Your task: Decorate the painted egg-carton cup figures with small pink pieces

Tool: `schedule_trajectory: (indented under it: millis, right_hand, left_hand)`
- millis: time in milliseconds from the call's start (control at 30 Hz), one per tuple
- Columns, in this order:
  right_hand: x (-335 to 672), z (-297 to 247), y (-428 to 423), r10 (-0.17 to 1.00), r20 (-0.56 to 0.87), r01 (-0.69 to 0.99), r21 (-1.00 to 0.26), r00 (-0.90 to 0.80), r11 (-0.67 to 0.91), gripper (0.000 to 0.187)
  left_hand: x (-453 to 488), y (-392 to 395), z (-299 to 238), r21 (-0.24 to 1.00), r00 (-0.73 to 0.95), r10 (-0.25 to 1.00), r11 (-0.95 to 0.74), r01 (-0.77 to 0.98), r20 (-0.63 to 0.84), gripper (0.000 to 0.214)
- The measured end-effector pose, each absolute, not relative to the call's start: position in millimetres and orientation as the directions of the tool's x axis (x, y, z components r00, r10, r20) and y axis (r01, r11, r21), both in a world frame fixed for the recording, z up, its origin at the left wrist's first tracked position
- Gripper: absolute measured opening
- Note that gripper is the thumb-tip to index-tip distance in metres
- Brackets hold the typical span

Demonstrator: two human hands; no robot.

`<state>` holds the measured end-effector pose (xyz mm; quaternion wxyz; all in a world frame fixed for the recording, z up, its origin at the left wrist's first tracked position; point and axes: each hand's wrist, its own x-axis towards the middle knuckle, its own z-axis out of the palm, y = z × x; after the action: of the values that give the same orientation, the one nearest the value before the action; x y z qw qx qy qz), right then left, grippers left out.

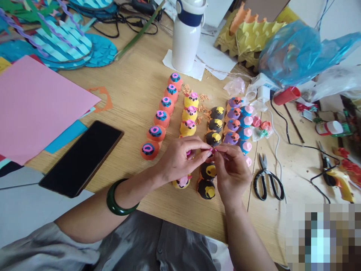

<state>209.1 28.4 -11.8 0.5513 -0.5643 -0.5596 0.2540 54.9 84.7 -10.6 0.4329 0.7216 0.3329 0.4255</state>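
Both my hands meet above the wooden table point(135, 94), fingertips pinched together on a tiny pink piece point(216, 149). My left hand point(180, 158), with a green bangle point(115, 197) on its wrist, hovers over the yellow painted row point(189, 114). My right hand point(232, 171) is over the black row with yellow spots point(214, 126). To the left runs an orange row with pink and blue tops point(163, 113). A purple and blue row with pink caps point(238, 122) lies to the right.
A black phone point(81, 158) and pink paper point(34, 105) lie at left. Scissors point(266, 178) rest at right, near a glue gun point(338, 177) and cables. A white bottle point(187, 34), yellow crinkled paper point(248, 34) and a blue plastic bag point(299, 49) stand at the back.
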Motion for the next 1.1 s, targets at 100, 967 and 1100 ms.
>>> schedule_trajectory:
  millis: [100,967,1100]
  right_hand:
    - [211.4,-12.7,28.5,0.885,0.435,0.498,-0.812,0.167,0.305,0.022]
    - [211.8,-13.2,28.3,0.908,0.356,0.464,-0.857,0.221,0.223,0.011]
    - [211.0,-12.5,28.8,0.909,0.321,0.417,-0.888,0.264,0.192,0.006]
  left_hand:
    - [56.0,84.4,-12.8,0.870,0.418,0.824,-0.474,0.137,0.384,0.011]
    - [53.7,84.2,-8.0,0.911,0.388,0.852,-0.407,0.070,0.351,0.029]
    - [54.8,84.0,-9.8,0.879,0.364,0.847,-0.458,0.130,0.388,0.032]
